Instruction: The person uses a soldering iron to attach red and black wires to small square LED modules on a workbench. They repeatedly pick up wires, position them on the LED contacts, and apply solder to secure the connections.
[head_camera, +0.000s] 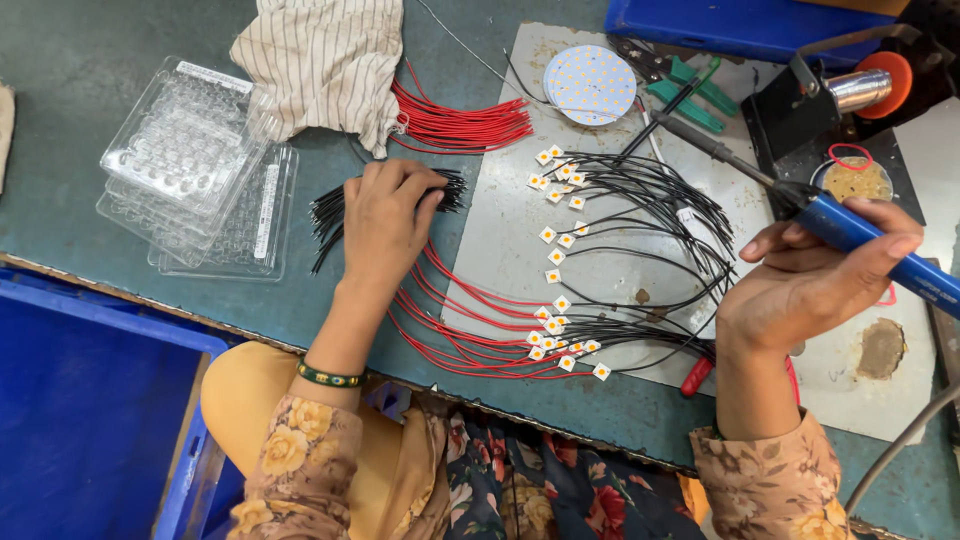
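Near edge: floral sleeves and a green bangle (330, 376) at the desk's front edge.
Left hand (385, 215): fingers curled down, pinching the bundle of black wires (330, 215) lying under it, left of the metal plate (500, 230).
Right hand (800, 285): closed around a blue soldering iron (870, 240), tip over the plate's right side.
Plate: small white LED chips (556, 256) wired red and black, between both hands.
Far edge: red wire bundle (460, 125), striped cloth (325, 60), clear plastic trays (200, 170).
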